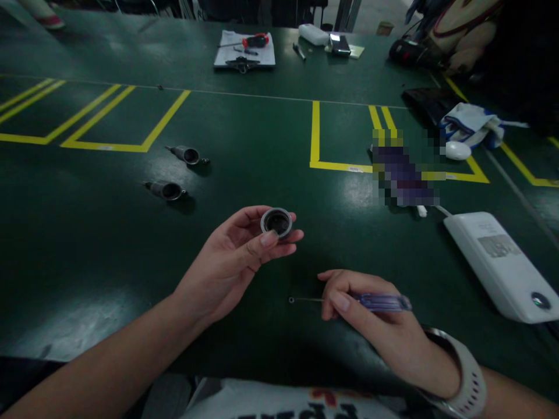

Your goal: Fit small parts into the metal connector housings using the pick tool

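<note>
Between the thumb and fingers of my left hand (238,259) is a round metal cup-like part (276,223), its dark hollow opening facing up. My right hand (362,317), with a watch on its wrist, is closed around a screwdriver with a purple translucent handle (382,302). The thin shaft points left, and a small ring-shaped piece (291,299) shows at its tip, below the metal part and apart from it. Two similar dark metal parts lie on the table beyond my left hand, one farther back (191,155) and one nearer (170,191).
On the green table (244,139) are a white power bank (502,265), a blurred-out object (404,174) and white-blue gloves (471,123) at right. A clipboard (262,60) with a red-black screwdriver (255,41) lies at the back. A person's hand (474,49) shows at upper right.
</note>
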{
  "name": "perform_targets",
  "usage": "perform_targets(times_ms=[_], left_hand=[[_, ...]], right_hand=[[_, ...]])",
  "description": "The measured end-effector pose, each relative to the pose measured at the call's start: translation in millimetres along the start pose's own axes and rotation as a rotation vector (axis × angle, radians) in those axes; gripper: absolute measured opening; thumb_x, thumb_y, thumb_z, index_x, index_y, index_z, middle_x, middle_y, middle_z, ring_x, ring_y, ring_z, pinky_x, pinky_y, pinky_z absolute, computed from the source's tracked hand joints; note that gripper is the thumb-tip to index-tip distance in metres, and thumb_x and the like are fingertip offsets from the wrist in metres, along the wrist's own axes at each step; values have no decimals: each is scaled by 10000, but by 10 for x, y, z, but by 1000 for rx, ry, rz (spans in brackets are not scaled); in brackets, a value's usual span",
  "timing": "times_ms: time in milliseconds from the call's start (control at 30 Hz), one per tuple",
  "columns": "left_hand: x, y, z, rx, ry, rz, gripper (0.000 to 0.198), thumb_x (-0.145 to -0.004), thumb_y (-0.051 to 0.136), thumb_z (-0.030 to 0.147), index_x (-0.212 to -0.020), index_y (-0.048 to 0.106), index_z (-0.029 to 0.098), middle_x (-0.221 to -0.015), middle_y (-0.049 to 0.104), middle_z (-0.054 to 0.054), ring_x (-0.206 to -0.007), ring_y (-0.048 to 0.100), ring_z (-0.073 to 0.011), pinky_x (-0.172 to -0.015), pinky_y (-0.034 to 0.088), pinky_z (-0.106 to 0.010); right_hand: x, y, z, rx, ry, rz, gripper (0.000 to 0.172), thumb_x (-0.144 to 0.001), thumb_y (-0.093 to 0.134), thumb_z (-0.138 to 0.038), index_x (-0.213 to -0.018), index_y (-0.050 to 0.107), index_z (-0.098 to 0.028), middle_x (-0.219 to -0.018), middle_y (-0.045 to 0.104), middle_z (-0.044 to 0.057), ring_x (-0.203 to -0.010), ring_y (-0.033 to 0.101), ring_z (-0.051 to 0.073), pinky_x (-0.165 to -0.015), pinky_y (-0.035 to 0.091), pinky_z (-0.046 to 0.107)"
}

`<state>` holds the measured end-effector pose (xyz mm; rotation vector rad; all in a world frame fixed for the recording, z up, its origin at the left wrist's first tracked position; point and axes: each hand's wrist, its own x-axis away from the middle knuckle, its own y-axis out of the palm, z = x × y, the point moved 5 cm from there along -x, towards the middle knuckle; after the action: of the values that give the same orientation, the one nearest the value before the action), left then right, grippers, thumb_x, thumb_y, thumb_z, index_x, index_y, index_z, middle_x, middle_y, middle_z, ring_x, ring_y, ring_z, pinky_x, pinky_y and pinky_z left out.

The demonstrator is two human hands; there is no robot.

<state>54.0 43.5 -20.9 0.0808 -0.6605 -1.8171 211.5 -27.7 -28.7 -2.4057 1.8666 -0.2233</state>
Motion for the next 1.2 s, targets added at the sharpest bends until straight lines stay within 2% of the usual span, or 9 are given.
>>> perform_targets(times_ms=[233,500,633,700,767,933,1000,1100,1200], left_hand=[[-17,4,-34,110,-32,-32,204,-786,604,104,-984,633,145,-1053,670,-69,-1019,622,-238,-890,517,-292],[19,-1,-39,-10,-68,49,331,-699,671,65,-1017,632,149,-1011,679,-64,-938,654,-225,-803,548,-264],[14,13,-45,-49,-52,51,299,-703,669,68,-985,627,156,-987,677,-52,-901,665,-211,-750,560,-251],[18,15,-48,-75,-56,58,281,-703,671,68,-965,618,152,-989,672,-52,-901,664,-209,-747,560,-250],[25,16,-49,-97,-63,65,275,-696,675,62,-947,606,148,-1007,666,-55,-920,657,-212,-768,556,-259],[31,31,-48,-113,-48,45,301,-674,683,49,-942,588,148,-1075,644,-68,-972,637,-224,-820,542,-286],[30,32,-53,-117,-43,38,300,-676,683,52,-943,584,148,-1081,640,-69,-974,636,-227,-815,544,-289],[32,33,-55,-124,-32,30,292,-682,685,60,-938,582,153,-1073,641,-65,-962,641,-226,-794,550,-290],[37,30,-60,-140,-23,25,284,-681,691,64,-926,584,160,-1053,652,-58,-936,648,-212,-773,553,-282]], right_hand=[[11,71,-98,159,-74,-56,241,-888,448,-242,-686,554,-161,-619,530,-8,-635,519,123,-856,425,386],[86,136,-287,435,-308,-115,158,-822,449,-113,-683,511,-155,-613,507,-2,-614,493,118,-877,414,388],[121,255,-358,580,-559,-225,160,-774,468,-86,-651,551,-146,-575,530,11,-567,472,126,-797,460,366],[131,279,-369,606,-611,-243,173,-771,466,-81,-641,560,-147,-564,534,11,-558,468,128,-775,466,360],[116,253,-353,554,-549,-228,174,-785,456,-91,-652,556,-145,-585,542,18,-581,482,131,-780,462,361],[39,86,-157,262,-134,-80,263,-887,420,-192,-651,532,-159,-598,532,0,-633,537,124,-733,467,307],[30,47,-88,191,-38,-25,299,-904,425,-244,-639,540,-167,-602,552,-2,-664,566,128,-702,468,282],[29,52,-83,213,-20,-30,303,-907,426,-241,-637,543,-170,-598,557,-3,-654,568,124,-680,461,270],[49,151,-227,356,-228,-206,249,-881,433,-185,-664,551,-162,-600,552,9,-616,537,129,-707,461,307]])
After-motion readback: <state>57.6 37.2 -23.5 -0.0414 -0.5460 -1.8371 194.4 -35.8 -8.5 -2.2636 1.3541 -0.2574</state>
